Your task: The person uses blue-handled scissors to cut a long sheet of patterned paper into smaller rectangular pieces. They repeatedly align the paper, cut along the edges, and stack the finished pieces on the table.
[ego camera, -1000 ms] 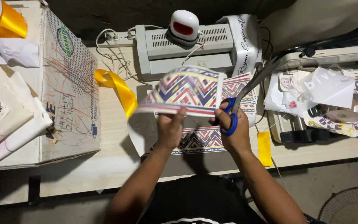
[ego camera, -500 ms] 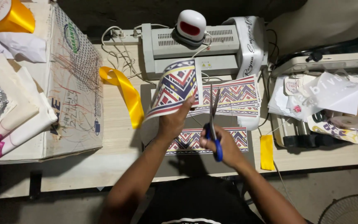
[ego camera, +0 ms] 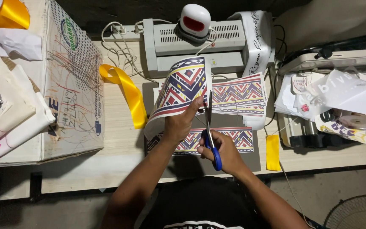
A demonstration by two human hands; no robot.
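Observation:
My left hand [ego camera: 179,124] pinches a curled sheet printed with a red, blue and yellow zigzag pattern [ego camera: 182,85], holding it up over the table. In my right hand [ego camera: 223,152] are blue-handled scissors [ego camera: 209,127], their blades pointing away from me along the sheet's right edge. Under my hands a cut strip with the same pattern [ego camera: 238,138] lies on a grey mat [ego camera: 257,157]. More patterned strips [ego camera: 238,95] are stacked behind it.
A grey laminator [ego camera: 191,46] with a small red-and-white press [ego camera: 195,19] stands at the back. A yellow ribbon [ego camera: 126,91] trails beside a scribbled cardboard box [ego camera: 70,85] on the left. A small yellow strip [ego camera: 271,152] and a cluttered device with papers [ego camera: 331,101] sit right.
The sheet has turned from lying crosswise to standing upright in my left hand. My right hand swung the scissors from the right side to the sheet's right edge, blades now along it.

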